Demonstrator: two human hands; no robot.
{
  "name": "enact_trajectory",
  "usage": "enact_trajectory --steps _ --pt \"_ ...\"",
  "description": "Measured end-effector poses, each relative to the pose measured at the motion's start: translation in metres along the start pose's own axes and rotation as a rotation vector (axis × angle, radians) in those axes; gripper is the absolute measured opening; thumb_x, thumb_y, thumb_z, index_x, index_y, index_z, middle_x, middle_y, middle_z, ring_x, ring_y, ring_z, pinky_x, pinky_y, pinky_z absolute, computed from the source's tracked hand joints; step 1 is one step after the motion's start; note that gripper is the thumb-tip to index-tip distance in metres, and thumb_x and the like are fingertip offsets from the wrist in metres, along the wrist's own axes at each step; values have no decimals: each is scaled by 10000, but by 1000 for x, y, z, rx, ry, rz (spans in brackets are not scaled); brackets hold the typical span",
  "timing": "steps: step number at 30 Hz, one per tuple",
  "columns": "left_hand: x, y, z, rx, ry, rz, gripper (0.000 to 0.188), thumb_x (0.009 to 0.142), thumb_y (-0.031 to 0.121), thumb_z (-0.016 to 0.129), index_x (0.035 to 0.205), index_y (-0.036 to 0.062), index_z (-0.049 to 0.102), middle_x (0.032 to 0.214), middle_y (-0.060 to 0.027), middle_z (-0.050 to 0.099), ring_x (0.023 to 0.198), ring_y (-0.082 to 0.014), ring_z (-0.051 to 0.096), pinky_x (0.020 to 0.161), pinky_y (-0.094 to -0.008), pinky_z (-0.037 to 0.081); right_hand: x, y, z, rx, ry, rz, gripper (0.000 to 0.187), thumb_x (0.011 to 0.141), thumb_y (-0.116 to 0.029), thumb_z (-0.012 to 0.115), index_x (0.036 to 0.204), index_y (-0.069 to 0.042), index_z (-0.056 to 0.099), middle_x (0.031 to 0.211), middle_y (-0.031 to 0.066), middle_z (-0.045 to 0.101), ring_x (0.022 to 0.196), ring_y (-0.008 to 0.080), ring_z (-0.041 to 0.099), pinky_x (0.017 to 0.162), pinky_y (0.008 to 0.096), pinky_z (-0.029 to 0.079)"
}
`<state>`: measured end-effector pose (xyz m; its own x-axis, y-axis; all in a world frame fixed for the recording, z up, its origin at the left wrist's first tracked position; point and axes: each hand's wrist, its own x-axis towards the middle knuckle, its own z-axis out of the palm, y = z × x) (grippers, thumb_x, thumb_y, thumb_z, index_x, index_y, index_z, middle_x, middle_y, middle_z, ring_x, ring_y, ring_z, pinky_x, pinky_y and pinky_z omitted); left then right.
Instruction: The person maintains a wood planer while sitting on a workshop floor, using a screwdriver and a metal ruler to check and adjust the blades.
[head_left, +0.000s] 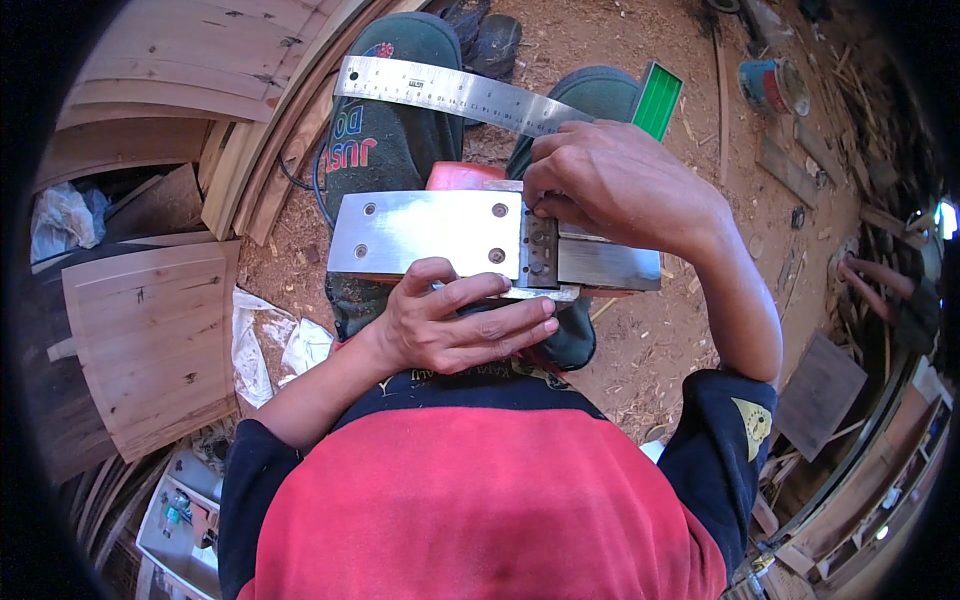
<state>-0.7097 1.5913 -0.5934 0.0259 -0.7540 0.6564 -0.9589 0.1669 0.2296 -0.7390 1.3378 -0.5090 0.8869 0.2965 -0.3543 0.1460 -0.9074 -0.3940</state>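
An electric planer lies upside down across my lap, its shiny metal sole [430, 235] facing up. The dark blade drum [541, 248] shows in the gap between the sole's two plates. My left hand [455, 315] holds the planer's near side, its fingers stretched along the edge beside the drum. Over the drum's far end, my right hand [610, 185] is closed with its fingertips pressed together; what they grip is hidden. Beyond the planer a steel ruler [440, 90] lies across my thighs, one end disappearing behind my right hand. A green tray-like piece [657, 102] sits just past that hand.
Wood shavings cover the ground [640, 345]. Curved wooden panels [150, 340] and planks [255, 180] stand at the left, near a white plastic bag [270, 340]. A paint can [772, 87] lies far right. Another person's arm [880, 278] shows at the right rim.
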Motion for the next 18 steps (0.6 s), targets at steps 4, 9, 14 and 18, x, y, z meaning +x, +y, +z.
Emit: enact_trajectory --steps 4,9,14,18 --pt "-1 0 2 4 14 4 397 807 320 694 1197 345 760 1316 199 665 1023 -78 579 842 -260 383 1 2 4 -41 20 13 92 859 -137 715 884 -53 743 907 102 685 945 319 675 824 456 526" --pt "0 -1 1 -1 5 5 398 808 316 692 1199 345 761 1314 199 665 1027 -74 578 845 -260 383 0 1 2 -22 25 15 130 852 -154 729 920 -45 747 940 106 694 967 317 673 830 456 529" --pt "0 0 1 3 36 0 393 805 308 690 1190 323 771 1302 190 669 1015 -70 573 846 -259 390 -23 36 -13 32 358 58 314 869 -240 780 1113 -45 740 1068 136 692 999 306 679 887 420 532" --pt "2 -2 1 -31 29 16 387 804 300 695 1181 303 777 1289 177 673 1014 -74 566 847 -260 393 -50 84 12 -51 827 460 619 828 -413 845 1267 -8 680 1068 200 700 915 310 699 764 414 565"
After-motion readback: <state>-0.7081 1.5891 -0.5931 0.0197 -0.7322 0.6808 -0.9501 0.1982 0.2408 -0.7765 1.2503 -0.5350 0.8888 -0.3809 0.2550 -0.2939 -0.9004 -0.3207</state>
